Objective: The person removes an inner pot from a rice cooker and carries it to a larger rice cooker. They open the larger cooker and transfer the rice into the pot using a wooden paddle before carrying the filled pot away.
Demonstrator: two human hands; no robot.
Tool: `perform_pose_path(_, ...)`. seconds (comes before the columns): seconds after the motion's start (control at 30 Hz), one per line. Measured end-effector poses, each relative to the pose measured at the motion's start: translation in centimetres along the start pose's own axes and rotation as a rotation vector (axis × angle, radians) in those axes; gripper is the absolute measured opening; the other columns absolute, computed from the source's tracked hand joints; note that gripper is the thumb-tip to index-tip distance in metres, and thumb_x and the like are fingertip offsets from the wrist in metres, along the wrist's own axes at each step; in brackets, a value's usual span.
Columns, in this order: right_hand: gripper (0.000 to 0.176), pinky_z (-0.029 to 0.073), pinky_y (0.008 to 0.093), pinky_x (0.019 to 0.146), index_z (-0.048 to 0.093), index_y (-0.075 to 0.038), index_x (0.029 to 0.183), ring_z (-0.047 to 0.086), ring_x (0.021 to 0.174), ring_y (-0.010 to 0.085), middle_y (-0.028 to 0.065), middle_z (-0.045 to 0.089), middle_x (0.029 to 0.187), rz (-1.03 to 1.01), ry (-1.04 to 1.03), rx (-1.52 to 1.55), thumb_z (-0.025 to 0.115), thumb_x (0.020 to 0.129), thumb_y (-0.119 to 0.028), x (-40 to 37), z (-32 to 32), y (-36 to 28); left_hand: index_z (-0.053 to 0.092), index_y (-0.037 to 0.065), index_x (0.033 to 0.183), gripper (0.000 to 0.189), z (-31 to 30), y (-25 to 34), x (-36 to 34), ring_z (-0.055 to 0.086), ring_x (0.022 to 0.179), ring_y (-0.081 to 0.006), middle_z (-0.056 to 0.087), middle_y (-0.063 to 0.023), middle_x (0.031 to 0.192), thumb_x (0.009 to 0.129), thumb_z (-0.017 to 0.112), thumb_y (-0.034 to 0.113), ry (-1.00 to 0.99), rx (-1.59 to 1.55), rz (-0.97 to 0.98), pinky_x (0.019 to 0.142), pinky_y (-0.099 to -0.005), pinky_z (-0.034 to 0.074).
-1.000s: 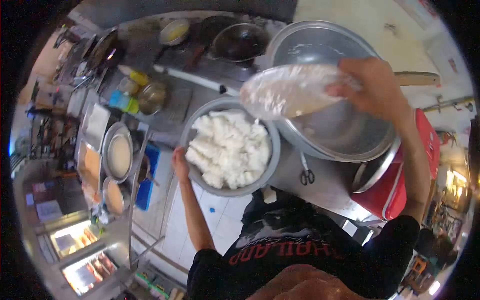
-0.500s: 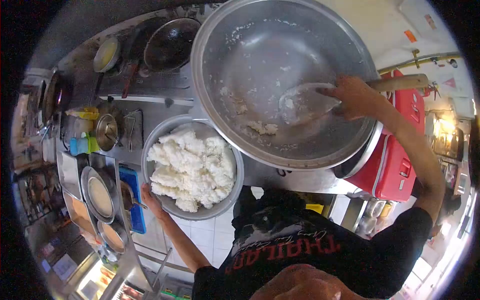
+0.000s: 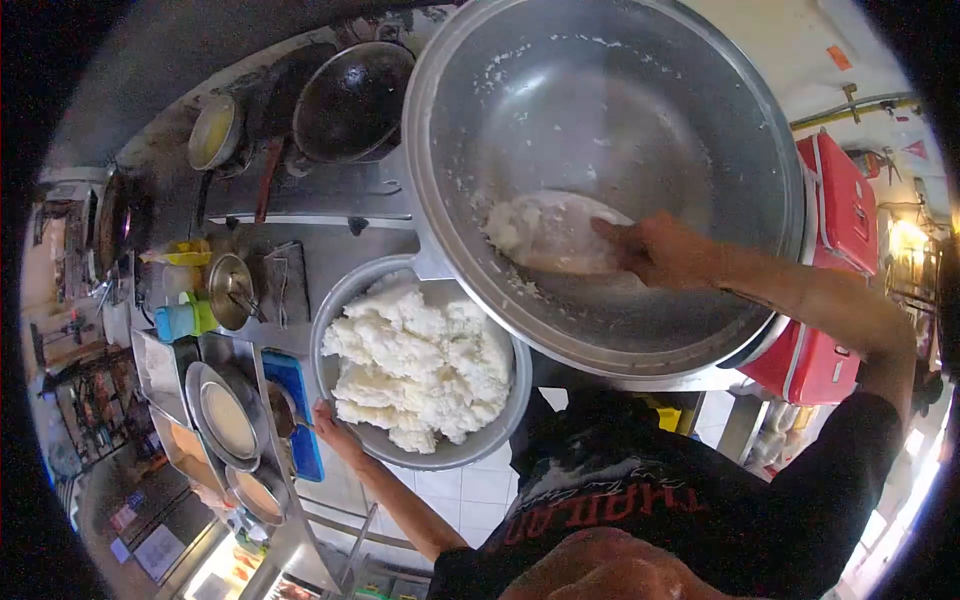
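Observation:
A large metal pot [image 3: 640, 340] stands at the top centre, with bits of rice on its bottom and wall. Inside it, my right hand [image 3: 665, 250] grips a pale, translucent scoop [image 3: 570, 235], whose far end touches a small clump of rice [image 3: 510, 228] near the pot's left wall. Below and left of the pot is a metal bowl [image 3: 515, 410] heaped with white rice [image 3: 420, 365]. My left hand [image 3: 335, 430] holds this bowl at its lower left rim; its fingers are partly hidden.
A dark wok [image 3: 355, 100] and a small pan [image 3: 215, 132] sit at the upper left. Food trays [image 3: 228, 418] and a blue tray [image 3: 290, 400] are at the left. Red insulated boxes [image 3: 845, 210] stand right of the pot.
My right hand and the scoop have moved left across the pot, and rice now shows at the scoop's end. The whole view has shifted; my left hand is still at the bowl's rim.

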State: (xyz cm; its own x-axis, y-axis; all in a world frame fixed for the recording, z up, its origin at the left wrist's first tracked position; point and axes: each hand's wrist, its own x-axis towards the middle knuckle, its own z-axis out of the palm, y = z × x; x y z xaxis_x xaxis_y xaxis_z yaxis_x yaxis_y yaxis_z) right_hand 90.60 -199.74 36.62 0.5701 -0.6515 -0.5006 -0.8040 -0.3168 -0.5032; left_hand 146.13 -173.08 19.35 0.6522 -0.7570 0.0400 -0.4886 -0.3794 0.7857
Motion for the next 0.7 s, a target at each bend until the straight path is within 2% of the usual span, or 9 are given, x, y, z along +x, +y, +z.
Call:
perform_pose_path(0.07,0.061,0.051,0.047,0.071,0.042,-0.006,0.139,0.064,0.071,0.0401,0.0263,0.062,0.078,-0.03,0.086,0.027,0.06,0.082,-0.023,2.7,0.2,1.4,0.059,-0.004,0.1,0.038,0.0,-0.9,0.3,0.053,0.092,-0.0189,0.059,-0.0084,0.097,0.096,0.038,0.027,-0.012,-0.02,0.0,0.089,-0.0332,0.04)
perform_pose_path(0.17,0.062,0.051,0.0481,0.072,0.04,-0.01,0.141,0.064,0.071,0.0393,0.0256,0.062,0.077,-0.154,0.217,-0.138,0.06,0.083,-0.024,5.8,-1.2,3.2,0.059,-0.003,0.097,0.035,-0.1,-3.3,0.5,0.052,0.091,-0.0172,0.057,-0.0061,0.094,0.095,0.038,0.025,-0.04,-0.138,0.019,0.085,-0.0309,0.04)
perform_pose_path(0.2,0.063,0.05,0.0484,0.073,0.04,-0.012,0.141,0.064,0.072,0.0392,0.0253,0.062,0.078,-0.074,0.219,-0.149,0.06,0.083,-0.026,6.1,-2.1,2.3,0.059,-0.002,0.096,0.034,0.0,-3.8,0.7,0.051,0.09,-0.0169,0.057,-0.0056,0.093,0.095,0.038,0.024,-0.055,-0.19,0.029,0.084,-0.0303,0.04)
perform_pose_path(0.27,0.063,0.05,0.049,0.074,0.04,-0.017,0.142,0.064,0.075,0.0389,0.0247,0.062,0.08,0.087,0.229,-0.158,0.062,0.084,-0.029,6.6,-3.8,-0.7,0.059,-0.002,0.096,0.033,0.6,-2.0,0.5,0.051,0.09,-0.0166,0.057,-0.0053,0.093,0.095,0.038,0.024,-0.009,-0.307,-0.076,0.083,-0.0299,0.04)
perform_pose_path(0.4,0.063,0.046,0.046,0.077,0.039,-0.021,0.143,0.061,0.076,0.0344,0.018,0.063,0.08,0.012,0.219,-0.379,0.065,0.086,-0.027,5.8,-4.1,-1.5,0.059,-0.001,0.096,0.032,1.0,0.4,0.3,0.051,0.089,-0.0161,0.057,-0.0052,0.092,0.095,0.039,0.023,-0.017,-0.424,-0.089,0.081,-0.0299,0.041)
perform_pose_path(0.43,0.063,0.045,0.0466,0.076,0.04,-0.021,0.143,0.06,0.076,0.0349,0.018,0.062,0.079,-0.043,0.198,-0.411,0.066,0.085,-0.027,5.5,-4.2,-1.7,0.059,-0.001,0.095,0.031,1.0,2.4,0.0,0.05,0.087,-0.0152,0.056,-0.0045,0.09,0.096,0.039,0.023,0.031,-0.222,-0.089,0.081,-0.0297,0.041)
perform_pose_path(0.47,0.064,0.044,0.0472,0.075,0.041,-0.021,0.142,0.06,0.075,0.0354,0.018,0.061,0.077,-0.097,0.177,-0.446,0.067,0.084,-0.027,5.0,-4.3,-1.7,0.059,-0.001,0.095,0.031,0.9,2.1,0.1,0.05,0.087,-0.0149,0.056,-0.0043,0.09,0.096,0.04,0.023,0.02,-0.249,-0.05,0.08,-0.0297,0.041)
perform_pose_path(0.6,0.066,0.044,0.0456,0.074,0.044,-0.021,0.14,0.06,0.079,0.0348,0.0188,0.065,0.091,-0.211,0.158,-0.306,0.071,0.08,-0.027,4.4,-4.8,-1.2,0.059,0.0,0.095,0.029,1.6,-0.1,-0.1,0.051,0.085,-0.0139,0.056,-0.0032,0.088,0.096,0.042,0.023,0.048,-0.253,0.085,0.078,-0.0292,0.042)
perform_pose_path(0.7,0.066,0.046,0.0435,0.078,0.047,-0.019,0.138,0.062,0.083,0.0339,0.0171,0.066,0.102,-0.27,0.17,-0.256,0.074,0.078,-0.025,4.5,-4.5,-0.2,0.06,0.001,0.095,0.026,1.7,-0.2,0.4,0.051,0.083,-0.013,0.056,-0.0021,0.087,0.095,0.046,0.023,0.032,-0.446,-0.075,0.077,-0.0283,0.042)
